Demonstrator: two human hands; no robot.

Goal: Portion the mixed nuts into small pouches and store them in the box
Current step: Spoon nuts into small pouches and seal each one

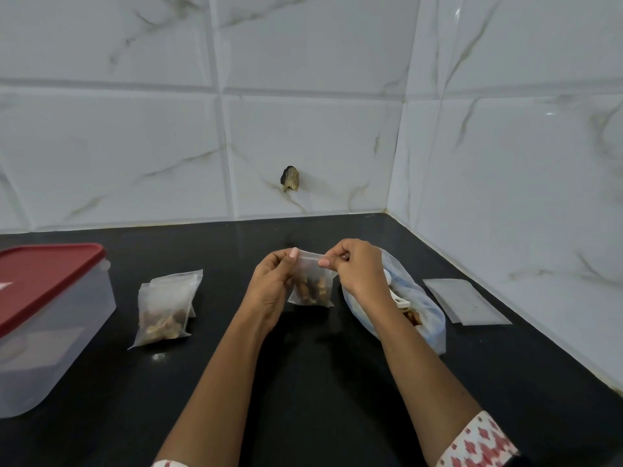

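The top edge of a small clear plastic pouch (312,281) with brown nuts inside is pinched at both ends, one in the grip of the left hand (271,286), one in the grip of the right hand (359,269). It is held upright, low over the black table (303,365). Just behind the right grip a big clear bag of nuts (426,318) is seen. Further right, flat empty pouches (467,301) are laid. Left of the left grip filled pouches (165,308) are laid, and furthest left a clear plastic box with a red lid (50,325) is seen.

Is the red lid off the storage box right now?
No, the red lid sits on top of the clear box at the left.
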